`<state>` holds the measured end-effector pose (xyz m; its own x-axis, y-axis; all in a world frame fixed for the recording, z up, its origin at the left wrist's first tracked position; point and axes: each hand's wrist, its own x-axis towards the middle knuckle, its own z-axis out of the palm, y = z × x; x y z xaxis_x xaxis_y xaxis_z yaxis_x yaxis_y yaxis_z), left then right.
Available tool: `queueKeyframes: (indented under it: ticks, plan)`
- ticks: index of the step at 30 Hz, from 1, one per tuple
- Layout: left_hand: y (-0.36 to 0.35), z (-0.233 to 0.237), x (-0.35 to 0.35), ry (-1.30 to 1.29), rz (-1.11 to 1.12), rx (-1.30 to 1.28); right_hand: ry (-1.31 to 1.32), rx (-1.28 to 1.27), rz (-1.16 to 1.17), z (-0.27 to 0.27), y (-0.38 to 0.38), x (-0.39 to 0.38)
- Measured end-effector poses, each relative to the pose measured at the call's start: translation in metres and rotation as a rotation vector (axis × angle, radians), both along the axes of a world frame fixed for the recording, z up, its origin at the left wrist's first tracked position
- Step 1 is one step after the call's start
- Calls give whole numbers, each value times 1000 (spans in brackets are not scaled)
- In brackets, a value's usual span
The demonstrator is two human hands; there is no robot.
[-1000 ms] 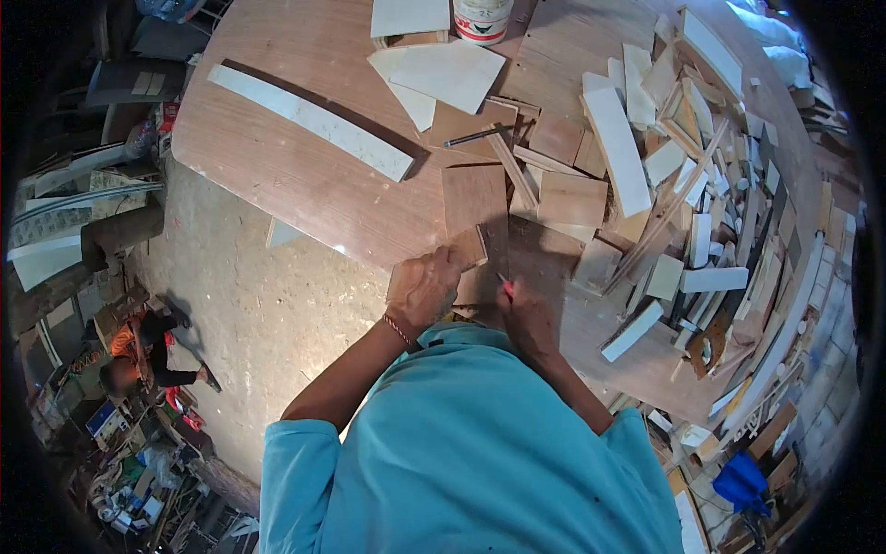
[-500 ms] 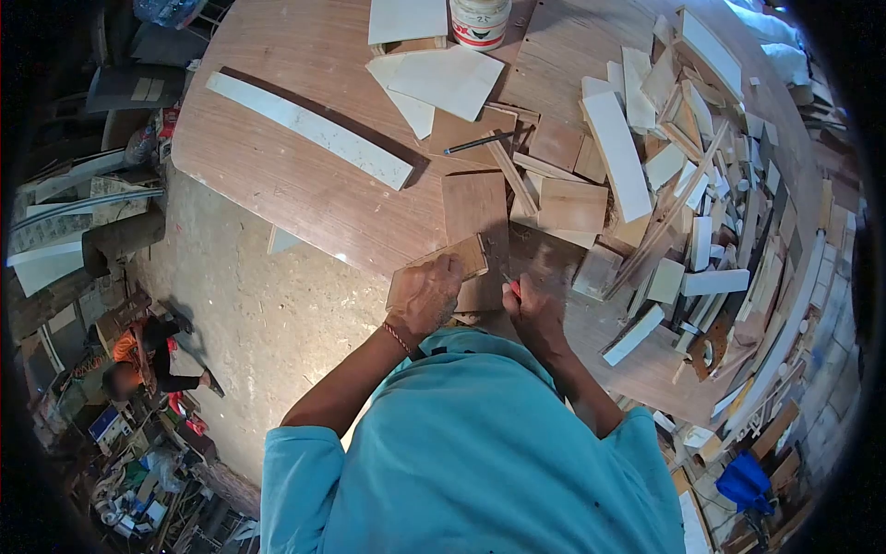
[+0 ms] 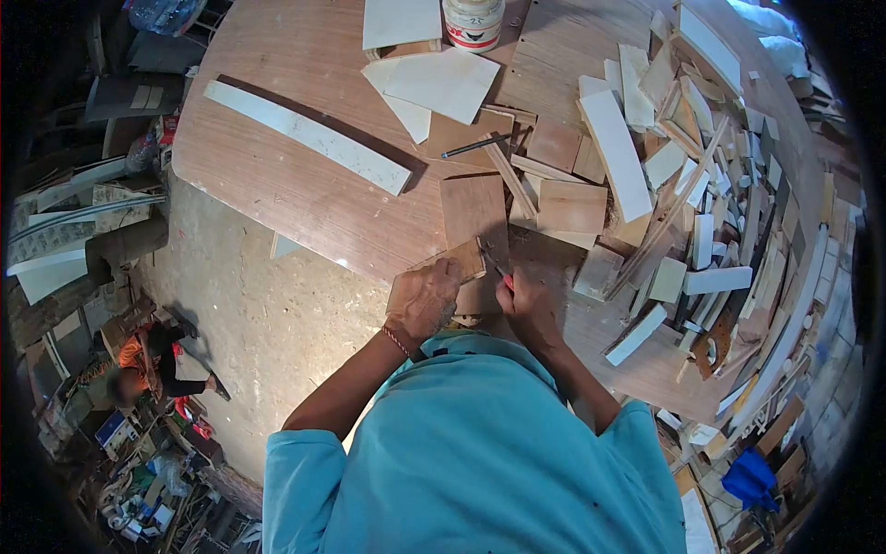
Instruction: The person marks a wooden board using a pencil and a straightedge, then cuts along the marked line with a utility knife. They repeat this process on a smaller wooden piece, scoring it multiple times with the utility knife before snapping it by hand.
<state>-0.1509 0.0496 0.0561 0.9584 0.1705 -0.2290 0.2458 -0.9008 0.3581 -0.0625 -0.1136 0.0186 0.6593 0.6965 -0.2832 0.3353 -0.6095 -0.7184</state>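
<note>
My left hand (image 3: 427,298) is closed on a small wooden board (image 3: 467,259), holding it tilted at the table's near edge. In my right hand (image 3: 530,300) is a red-handled tool (image 3: 508,280) with a thin metal end; I cannot tell its exact kind. The metal end points up and left, right at the board's right end. Under and behind the board lies a flat brown wooden panel (image 3: 472,205). Farther back a dark pen (image 3: 475,146) rests on another brown panel.
Wood offcuts (image 3: 660,166) are heaped across the right side of the table (image 3: 305,203). A long white strip (image 3: 309,134) lies at left. A labelled white tub (image 3: 473,23) stands at the back. A handsaw (image 3: 712,346) lies at right. On the floor at left another person (image 3: 148,360) sits.
My right hand has shifted slightly, bringing the tool's metal end up to the board's right end. The left hand keeps the board in nearly the same place.
</note>
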Motion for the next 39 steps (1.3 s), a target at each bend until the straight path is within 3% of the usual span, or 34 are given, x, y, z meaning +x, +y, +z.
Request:
queueKeyframes:
  ticks: [3,12,15,19,21,28,30,39]
  plan:
    - [-1,3,1,103,-8,10,18,-33,13,12,-3,-1]
    - [1,3,2,74,-1,-24,-93,-124,52,-6,8,1]
    - [2,-1,2,53,4,-33,14,-288,114,-6,11,6]
    - [0,3,4,68,7,-11,36,-231,80,-10,10,4]
    - [0,2,4,82,5,13,-29,-319,74,-21,11,3]
    - [1,2,3,44,40,-38,72,-220,-5,2,1,-7]
    - [1,1,4,31,57,-47,83,-21,-62,13,-2,-7]
    - [4,-5,3,28,88,-60,-28,-168,11,14,7,-1]
